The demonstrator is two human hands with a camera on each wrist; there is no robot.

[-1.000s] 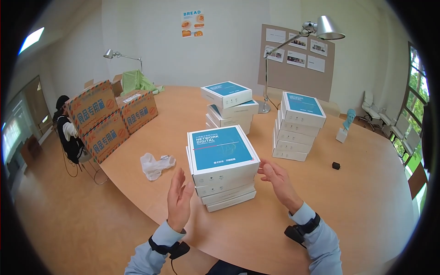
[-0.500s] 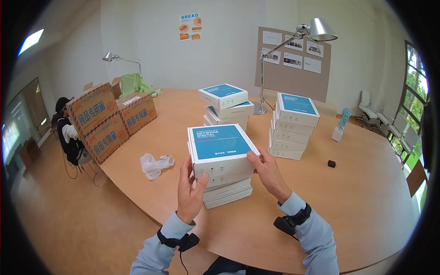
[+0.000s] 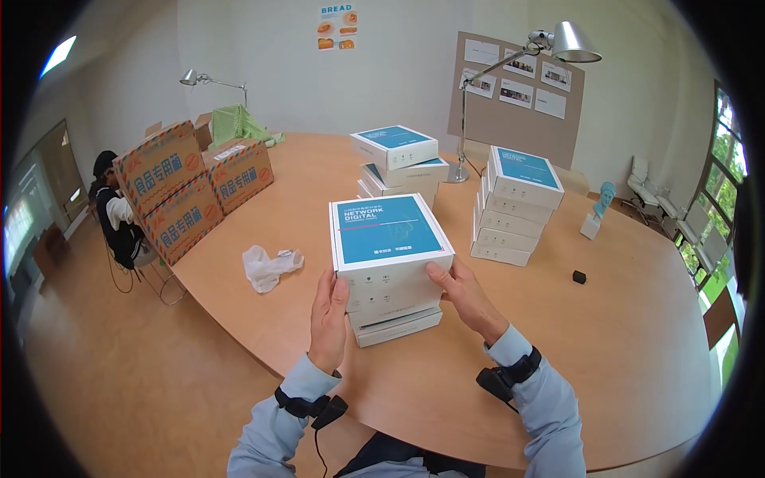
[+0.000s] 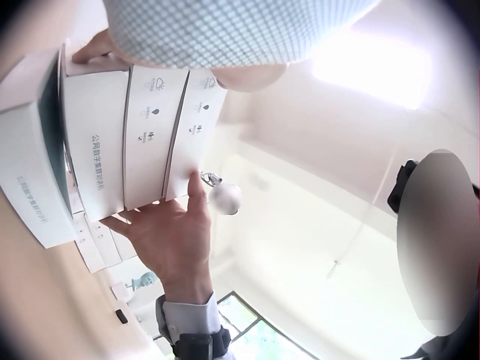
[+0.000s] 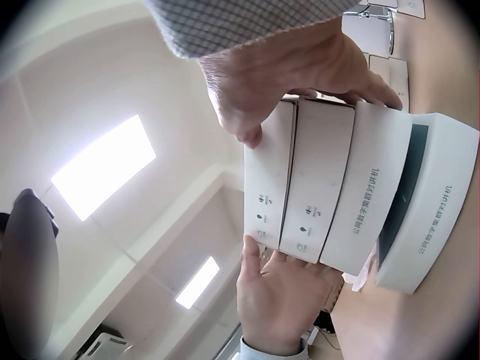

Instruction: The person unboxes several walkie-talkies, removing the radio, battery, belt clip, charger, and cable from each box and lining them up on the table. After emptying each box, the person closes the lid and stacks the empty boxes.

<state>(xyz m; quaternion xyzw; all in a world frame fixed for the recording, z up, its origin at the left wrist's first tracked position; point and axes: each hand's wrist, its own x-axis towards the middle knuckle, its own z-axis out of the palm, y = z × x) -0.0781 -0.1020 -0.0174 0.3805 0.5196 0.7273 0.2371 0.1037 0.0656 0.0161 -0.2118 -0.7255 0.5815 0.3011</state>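
Note:
A stack of white cardboard boxes stands before me, its top box (image 3: 389, 231) bearing a teal "NETWORK DIGITAL" label. My left hand (image 3: 327, 327) grips the stack's left side, thumb at the front corner. On the right side my right hand (image 3: 470, 301) holds on, its thumb near the top front edge. Between the hands three boxes sit pressed together, as the left wrist view shows. Below them lies the bottom box (image 5: 429, 217), with a wedge-shaped gap that bares part of its teal top. The fingers behind the boxes are partly hidden.
Two more box stacks stand behind: one at the back (image 3: 394, 151), one at right (image 3: 518, 199). A crumpled plastic bag (image 3: 271, 269) lies left, and brown cartons (image 3: 179, 195) at the table's left edge. A lamp (image 3: 462, 119), a small bust (image 3: 602, 209) and a black cube (image 3: 579, 277) are beyond.
Both hands have come in from beside the stack and taken hold of its upper boxes. Those boxes have risen slightly off the bottom one. The head view has also shifted a little.

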